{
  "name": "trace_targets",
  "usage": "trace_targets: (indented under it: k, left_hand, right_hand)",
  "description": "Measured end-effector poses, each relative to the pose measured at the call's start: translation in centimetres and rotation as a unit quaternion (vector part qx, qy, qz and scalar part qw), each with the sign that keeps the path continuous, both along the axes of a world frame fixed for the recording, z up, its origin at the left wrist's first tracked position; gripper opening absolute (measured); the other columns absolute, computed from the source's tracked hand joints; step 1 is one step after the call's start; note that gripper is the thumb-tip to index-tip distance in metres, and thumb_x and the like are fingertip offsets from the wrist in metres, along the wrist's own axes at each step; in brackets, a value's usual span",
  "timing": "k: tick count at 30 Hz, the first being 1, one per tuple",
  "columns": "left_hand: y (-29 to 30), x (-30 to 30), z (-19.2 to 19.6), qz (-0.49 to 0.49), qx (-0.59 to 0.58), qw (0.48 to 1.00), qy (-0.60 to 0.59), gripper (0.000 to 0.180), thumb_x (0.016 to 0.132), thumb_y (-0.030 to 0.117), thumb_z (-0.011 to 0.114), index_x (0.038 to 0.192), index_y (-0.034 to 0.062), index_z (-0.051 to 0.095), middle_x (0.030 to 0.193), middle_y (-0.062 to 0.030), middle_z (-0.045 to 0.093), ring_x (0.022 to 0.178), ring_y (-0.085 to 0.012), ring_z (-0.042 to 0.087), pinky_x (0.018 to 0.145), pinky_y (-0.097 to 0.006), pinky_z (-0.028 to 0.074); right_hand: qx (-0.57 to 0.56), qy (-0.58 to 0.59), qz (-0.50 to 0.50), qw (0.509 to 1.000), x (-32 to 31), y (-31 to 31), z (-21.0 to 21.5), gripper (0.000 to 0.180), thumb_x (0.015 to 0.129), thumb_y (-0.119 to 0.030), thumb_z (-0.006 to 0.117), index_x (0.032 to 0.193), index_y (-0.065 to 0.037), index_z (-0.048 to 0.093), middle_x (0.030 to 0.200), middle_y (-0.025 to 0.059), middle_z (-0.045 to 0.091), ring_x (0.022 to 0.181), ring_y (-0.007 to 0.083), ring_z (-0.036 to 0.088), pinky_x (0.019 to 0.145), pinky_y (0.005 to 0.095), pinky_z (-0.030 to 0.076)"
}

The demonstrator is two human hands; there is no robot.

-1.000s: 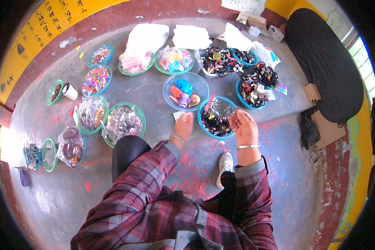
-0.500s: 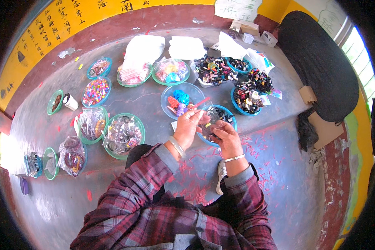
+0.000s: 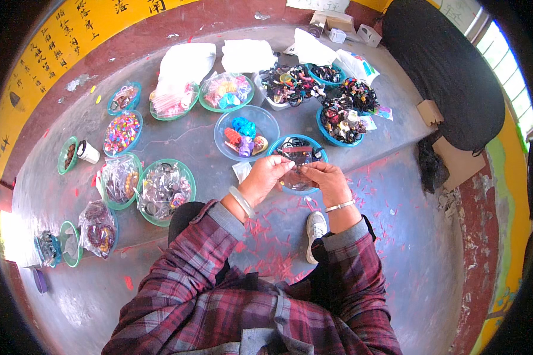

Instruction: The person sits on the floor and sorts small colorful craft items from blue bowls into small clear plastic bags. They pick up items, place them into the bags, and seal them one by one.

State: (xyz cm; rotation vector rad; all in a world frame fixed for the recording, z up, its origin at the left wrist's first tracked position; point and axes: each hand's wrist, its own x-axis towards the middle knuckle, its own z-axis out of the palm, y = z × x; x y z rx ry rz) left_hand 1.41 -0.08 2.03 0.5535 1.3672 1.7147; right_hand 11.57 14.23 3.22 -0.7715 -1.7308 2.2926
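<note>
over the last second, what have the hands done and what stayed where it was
Both hands lifted off the blue bowl of dark items. The left hand and right hand came together above it, pinching a small clear bag between them. The bowls and bags on the floor stayed put.

Both hands meet over a blue bowl on the floor: the left hand and right hand pinch a small clear bag between them. A clear bowl of bright trinkets stands just beside it.
</note>
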Motion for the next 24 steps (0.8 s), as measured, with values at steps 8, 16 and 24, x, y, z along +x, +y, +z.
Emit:
trace_targets:
  k: [8,16,24]
  left_hand:
    - [-0.22,-0.12,0.45,0.047,-0.014,0.998,-0.027,0.022,0.085,0.025,0.055,0.094,0.0049,0.058,0.079,-0.0033,0.064,0.070,-0.0078,0.059,0.047,-0.016,0.036]
    - [-0.42,-0.04,0.44,0.000,-0.023,0.998,-0.065,0.019,0.083,0.022,0.058,0.093,0.0056,0.059,0.081,-0.0018,0.063,0.072,-0.0065,0.058,0.048,-0.016,0.035]
    - [-0.61,-0.44,-0.02,0.032,-0.005,0.997,-0.071,0.017,0.082,0.019,0.059,0.093,0.0054,0.060,0.081,-0.0031,0.063,0.070,-0.0058,0.056,0.048,-0.017,0.036]
  right_hand:
    - [0.023,-0.016,0.038,0.999,0.42,0.08,-0.16,0.012,0.076,-0.010,0.065,0.084,0.000,0.063,0.072,0.0039,0.062,0.062,0.0104,0.057,0.058,0.0215,0.044]
    - [0.002,-0.008,0.010,1.000,0.06,0.12,-0.06,0.011,0.075,-0.009,0.066,0.083,-0.001,0.063,0.073,0.0029,0.062,0.063,0.0098,0.057,0.059,0.0212,0.044]
    - [0.033,-0.012,0.058,0.998,-0.13,-0.31,-0.41,0.010,0.075,-0.008,0.066,0.081,-0.002,0.063,0.073,0.0033,0.063,0.064,0.0095,0.057,0.060,0.0212,0.044]
